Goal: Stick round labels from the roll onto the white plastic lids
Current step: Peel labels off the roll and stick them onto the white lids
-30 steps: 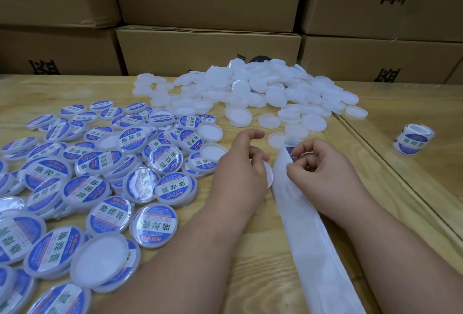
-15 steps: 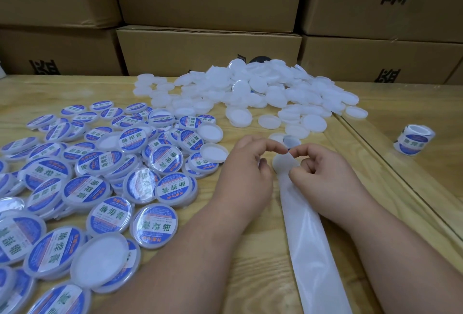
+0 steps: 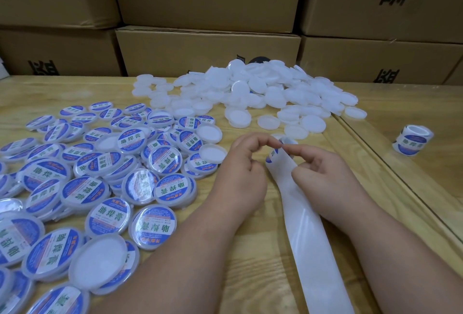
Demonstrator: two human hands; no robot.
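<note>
A loose pile of plain white lids [image 3: 250,93] lies at the middle back of the wooden table [image 3: 250,226]. On the left, several lids with blue round labels [image 3: 100,176] are spread out. A white backing strip [image 3: 310,243] runs from my hands toward me, with a small label roll [image 3: 288,140] at its far end. My left hand [image 3: 240,171] has curled fingers, and its thumb and forefinger pinch a blue-edged label [image 3: 270,159] at the strip's top. My right hand [image 3: 323,176] pinches the strip just below the roll. The fingertips of both hands nearly touch.
A second roll of blue labels [image 3: 412,143] stands on the adjoining table to the right, past a dark seam [image 3: 390,176]. Stacked cardboard boxes [image 3: 208,50] wall off the back edge. A few unlabelled lids [image 3: 209,133] lie among the labelled ones.
Both hands have shifted slightly away from me along the strip. The fingertips have come together at its far end, where a blue label edge now shows.
</note>
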